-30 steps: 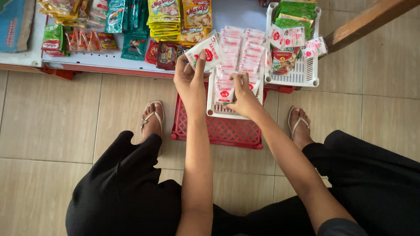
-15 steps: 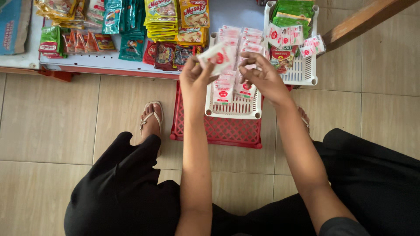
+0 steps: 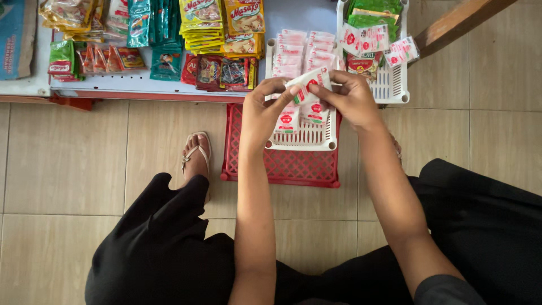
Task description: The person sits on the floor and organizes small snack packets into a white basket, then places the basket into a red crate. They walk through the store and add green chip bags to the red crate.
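We have both hands pinched shut on one small white sachet (image 3: 307, 85) with red print: the left hand (image 3: 265, 110) holds its lower left end, the right hand (image 3: 350, 96) its upper right end, so its long axis runs slantwise between the two grips, rising toward the right. It hangs just above the far half of the white basket (image 3: 302, 138), over the rows of like sachets lying there. That basket sits on a red crate (image 3: 279, 166) on the floor, against the front edge of the low shelf (image 3: 141, 85) of packets.

Small shop; sachet packets (image 3: 203, 22) stacked on low shelf (image 3: 141, 85)
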